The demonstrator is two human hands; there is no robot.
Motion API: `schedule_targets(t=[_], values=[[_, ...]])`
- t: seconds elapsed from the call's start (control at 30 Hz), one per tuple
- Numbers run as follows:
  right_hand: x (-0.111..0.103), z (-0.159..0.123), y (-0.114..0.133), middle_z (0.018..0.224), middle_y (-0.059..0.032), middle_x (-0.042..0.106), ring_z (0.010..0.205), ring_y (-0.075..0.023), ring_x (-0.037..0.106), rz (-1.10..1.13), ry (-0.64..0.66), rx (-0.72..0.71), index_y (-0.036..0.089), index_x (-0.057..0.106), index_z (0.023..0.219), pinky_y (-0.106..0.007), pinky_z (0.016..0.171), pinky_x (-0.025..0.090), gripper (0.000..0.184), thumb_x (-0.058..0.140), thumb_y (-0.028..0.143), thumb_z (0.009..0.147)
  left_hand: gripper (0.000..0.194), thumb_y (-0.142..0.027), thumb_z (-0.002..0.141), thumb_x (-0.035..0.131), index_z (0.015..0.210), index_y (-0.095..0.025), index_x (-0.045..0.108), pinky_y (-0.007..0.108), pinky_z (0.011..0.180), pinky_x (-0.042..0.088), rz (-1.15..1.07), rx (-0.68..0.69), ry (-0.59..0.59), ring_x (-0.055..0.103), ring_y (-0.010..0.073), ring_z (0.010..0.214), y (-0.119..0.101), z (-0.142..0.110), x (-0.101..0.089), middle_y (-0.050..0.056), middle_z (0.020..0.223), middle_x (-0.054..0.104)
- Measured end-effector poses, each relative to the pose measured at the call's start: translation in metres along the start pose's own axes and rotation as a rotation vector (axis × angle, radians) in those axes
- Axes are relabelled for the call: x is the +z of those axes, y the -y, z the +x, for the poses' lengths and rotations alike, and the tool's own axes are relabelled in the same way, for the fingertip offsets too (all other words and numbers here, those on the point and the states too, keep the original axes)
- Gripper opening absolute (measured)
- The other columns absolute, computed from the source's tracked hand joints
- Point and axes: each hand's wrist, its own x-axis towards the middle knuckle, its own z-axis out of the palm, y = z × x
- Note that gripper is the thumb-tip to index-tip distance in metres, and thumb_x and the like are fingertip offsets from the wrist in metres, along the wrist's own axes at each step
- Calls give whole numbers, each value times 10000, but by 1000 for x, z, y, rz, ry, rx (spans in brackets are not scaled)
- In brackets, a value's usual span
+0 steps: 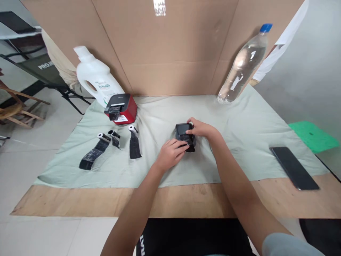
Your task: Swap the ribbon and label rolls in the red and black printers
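Observation:
A small black portable printer (182,132) with a dark screen-like top panel sits mid-table on the pale green cloth. A black strip (190,148) shows at its front edge. My right hand (198,128) holds the printer at its right side, with the thumb on the top and fingers around the far corner. Stretched across the near left of the printer, my left hand (173,151) has its fingers together at the front edge by the strip. Its fingertips partly cover the front, so what they pinch is unclear.
A red and black printer (129,109) stands at the left by a white jug (97,76). Several paper rolls (134,142) with blackened strips lie nearer. A clear bottle (245,64) leans on the cardboard (170,46) behind. A phone (294,168) lies at right.

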Motion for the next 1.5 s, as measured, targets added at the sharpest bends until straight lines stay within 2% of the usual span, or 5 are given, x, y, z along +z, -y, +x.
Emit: schedule_targets(t=[0.4,0.67,0.87,1.1,1.5], values=[[4,-5,7,1383,-194,610,1139,-271,639,-11,-104,-24,164,529,1366,-313,874,503,566,705,381,873,311,-172,986,523,1219,-241,716,396,855,546,-10,2,-21,663,218,1009,0,-3,-1,71,1223,735],[2,-5,8,1268,-134,679,976,-231,663,14,-74,-39,194,602,1281,-299,807,508,444,705,312,866,304,-174,988,520,1209,-239,717,399,859,544,-15,-9,-7,666,223,1016,-1,-2,-1,73,1222,731],[-2,-6,8,1349,-164,621,791,-179,630,117,10,13,186,537,1378,-272,609,493,506,657,296,899,290,-170,982,528,1195,-227,716,390,826,544,-12,4,-30,661,223,993,0,-2,0,77,1215,732],[-7,-13,15,1410,-163,572,851,-165,623,166,88,73,185,458,1459,-213,553,457,580,645,302,923,282,-153,972,538,1188,-217,708,383,811,557,-19,35,-76,653,219,971,1,-2,4,66,1205,734],[-6,-12,12,1439,-158,554,927,-197,628,161,96,72,206,453,1467,-221,569,482,589,641,332,924,272,-153,974,538,1173,-222,711,379,801,557,-25,25,-78,659,215,962,-1,-1,3,62,1192,737]])
